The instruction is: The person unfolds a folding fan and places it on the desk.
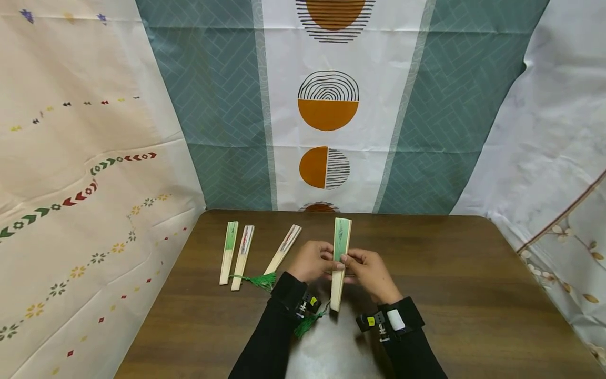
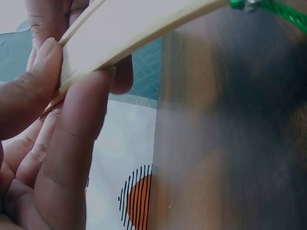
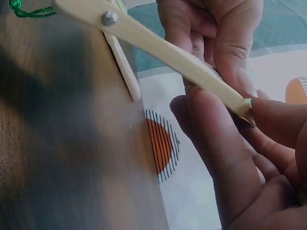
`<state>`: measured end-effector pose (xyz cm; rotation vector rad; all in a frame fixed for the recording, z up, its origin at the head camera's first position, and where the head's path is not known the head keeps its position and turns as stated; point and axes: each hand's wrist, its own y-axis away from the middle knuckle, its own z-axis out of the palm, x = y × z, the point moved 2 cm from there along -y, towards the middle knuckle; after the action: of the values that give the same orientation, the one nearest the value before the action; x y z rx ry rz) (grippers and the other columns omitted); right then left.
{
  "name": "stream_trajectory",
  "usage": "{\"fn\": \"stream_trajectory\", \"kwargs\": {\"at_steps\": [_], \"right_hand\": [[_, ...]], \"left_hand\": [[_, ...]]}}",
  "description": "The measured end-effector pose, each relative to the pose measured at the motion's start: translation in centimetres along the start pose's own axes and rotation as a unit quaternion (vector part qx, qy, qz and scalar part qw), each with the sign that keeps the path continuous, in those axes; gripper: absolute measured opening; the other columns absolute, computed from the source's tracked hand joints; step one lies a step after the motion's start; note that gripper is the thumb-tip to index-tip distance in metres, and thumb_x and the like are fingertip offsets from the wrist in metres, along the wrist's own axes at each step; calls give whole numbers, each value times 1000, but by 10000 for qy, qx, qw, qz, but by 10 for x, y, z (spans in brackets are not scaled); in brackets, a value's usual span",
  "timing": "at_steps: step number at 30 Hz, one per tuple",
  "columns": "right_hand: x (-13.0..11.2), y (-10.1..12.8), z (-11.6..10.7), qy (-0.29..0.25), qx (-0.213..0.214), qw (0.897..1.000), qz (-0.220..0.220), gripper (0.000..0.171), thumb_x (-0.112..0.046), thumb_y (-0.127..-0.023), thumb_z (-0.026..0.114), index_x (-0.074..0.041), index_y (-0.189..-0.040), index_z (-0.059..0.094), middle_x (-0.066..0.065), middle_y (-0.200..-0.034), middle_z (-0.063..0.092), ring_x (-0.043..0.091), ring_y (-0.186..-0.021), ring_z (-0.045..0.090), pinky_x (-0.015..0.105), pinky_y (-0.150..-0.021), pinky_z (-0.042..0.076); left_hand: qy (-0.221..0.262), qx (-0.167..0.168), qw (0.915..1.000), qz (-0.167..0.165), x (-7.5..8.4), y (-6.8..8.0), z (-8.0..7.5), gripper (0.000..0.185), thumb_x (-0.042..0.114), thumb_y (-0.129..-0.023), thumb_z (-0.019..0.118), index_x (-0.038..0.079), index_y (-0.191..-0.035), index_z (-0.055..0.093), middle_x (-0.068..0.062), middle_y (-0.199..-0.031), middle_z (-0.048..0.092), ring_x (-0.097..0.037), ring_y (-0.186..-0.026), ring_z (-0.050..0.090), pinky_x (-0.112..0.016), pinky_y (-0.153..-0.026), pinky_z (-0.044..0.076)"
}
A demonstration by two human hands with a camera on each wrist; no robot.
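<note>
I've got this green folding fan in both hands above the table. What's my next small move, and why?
I'd probably ease your right hand slightly away from your left hand to start spreading the folding fan. It looks closed, your hands grip it from opposite sides, and its pivot rivet is clear of your fingers.

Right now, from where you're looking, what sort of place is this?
Probably an indoor work corner curtained off with fabric: a brown, wood-grained table stands before an orange-patterned, teal-and-white hanging cloth, and a cream, flower-patterned cloth hangs at the left.
</note>
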<state>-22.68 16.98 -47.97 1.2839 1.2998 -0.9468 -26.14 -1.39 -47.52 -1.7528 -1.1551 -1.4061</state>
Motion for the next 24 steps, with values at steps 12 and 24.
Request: {"fn": "stream_trajectory", "kwargs": {"at_steps": [12,24], "right_hand": [[-4,2,3,4,428,9990,90,25,-10,-116,66,12,-124,74,16,-106,84,17,-88,81,25,-71,71],[-2,2,0,-247,579,9978,218,26,-12,-116,67,12,-122,72,12,-102,85,13,-85,82,24,-69,71]], "left_hand": [[-74,97,9999,7,1,-2,0,14,-3,-103,80,-6,-115,74,-24,-103,82,-14,-80,78,-33,-70,73],[1,126,9999,-37,0,-3,-1,10,-2,-105,78,-5,-110,70,-17,-95,78,-11,-75,73,-34,-71,73]]}}
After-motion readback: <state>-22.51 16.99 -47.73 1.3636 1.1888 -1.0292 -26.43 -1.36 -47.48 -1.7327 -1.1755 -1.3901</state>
